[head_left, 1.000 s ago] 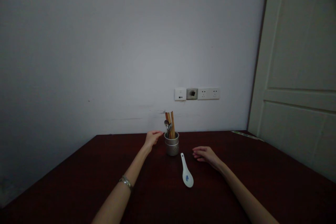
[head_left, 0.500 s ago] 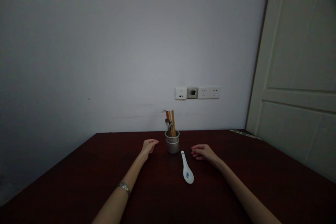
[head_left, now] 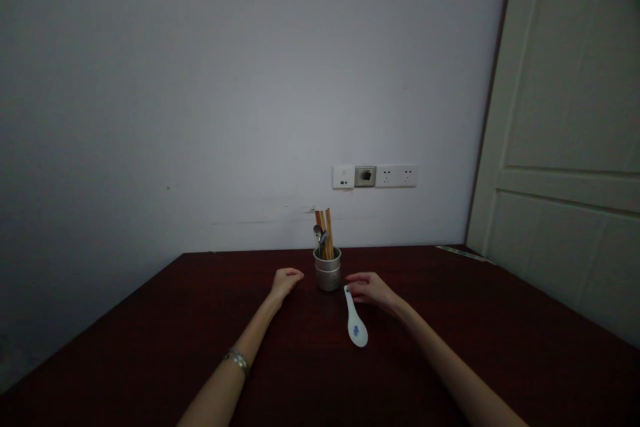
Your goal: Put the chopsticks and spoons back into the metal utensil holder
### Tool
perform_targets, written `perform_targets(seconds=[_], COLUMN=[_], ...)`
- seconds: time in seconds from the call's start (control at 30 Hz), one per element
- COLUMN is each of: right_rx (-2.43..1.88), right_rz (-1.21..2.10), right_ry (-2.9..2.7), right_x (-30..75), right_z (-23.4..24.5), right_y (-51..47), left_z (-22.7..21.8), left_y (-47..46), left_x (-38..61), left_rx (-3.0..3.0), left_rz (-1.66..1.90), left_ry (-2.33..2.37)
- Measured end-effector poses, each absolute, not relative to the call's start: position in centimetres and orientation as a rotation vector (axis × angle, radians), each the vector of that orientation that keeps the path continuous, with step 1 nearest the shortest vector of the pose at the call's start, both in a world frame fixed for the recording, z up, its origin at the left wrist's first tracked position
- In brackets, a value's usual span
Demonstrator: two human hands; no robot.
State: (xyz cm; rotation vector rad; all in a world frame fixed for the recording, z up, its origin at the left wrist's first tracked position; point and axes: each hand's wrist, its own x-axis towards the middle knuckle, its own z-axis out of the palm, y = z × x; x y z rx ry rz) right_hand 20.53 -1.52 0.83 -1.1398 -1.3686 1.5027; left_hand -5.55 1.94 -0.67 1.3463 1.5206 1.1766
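A white soup spoon [head_left: 354,319] with a small blue pattern in its bowl lies on the dark red table, handle end pointing away from me. My right hand [head_left: 370,289] is at the tip of that handle, fingers a little apart around it; whether they touch it I cannot tell. Just behind stands a grey metal utensil holder [head_left: 328,275]. Wooden chopsticks [head_left: 329,233] and metal spoons [head_left: 318,231] rise out of it. To the left of the holder my left hand [head_left: 285,281] rests on the table, fingers curled together, with nothing seen in them.
The dark red table [head_left: 150,340] reaches back to a pale wall [head_left: 250,113]. White sockets [head_left: 397,176] and a grey switch plate [head_left: 365,176] are set low on that wall. A light panelled door [head_left: 565,113] borders the right side. A thin strip [head_left: 465,254] lies near the table's back right edge.
My right hand has moved left, from beside the spoon to the end of its handle. My left hand has hardly moved. The spoon lies in the same place.
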Motion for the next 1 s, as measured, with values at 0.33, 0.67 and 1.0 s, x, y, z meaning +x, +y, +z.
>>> perform_targets(seconds=[0.33,0.67,1.0], right_rx=[-1.175,-1.136,-1.071], right_rz=[1.434,1.457,1.311], right_ry=[-1.505,-1.503,-1.362], right_x=[19.9,19.9,19.9], right_z=[0.6,0.5,5.1], right_y=[-2.0,-1.9,-2.4], left_z=[-0.2,0.2,1.1], left_y=[1.2,0.9,0.7], left_x=[-5.2,-5.0,-4.8], left_rx=[1.361,1.252,1.037], left_rz=[1.195,1.266,1.642], left_ry=[1.523,1.526,1.377])
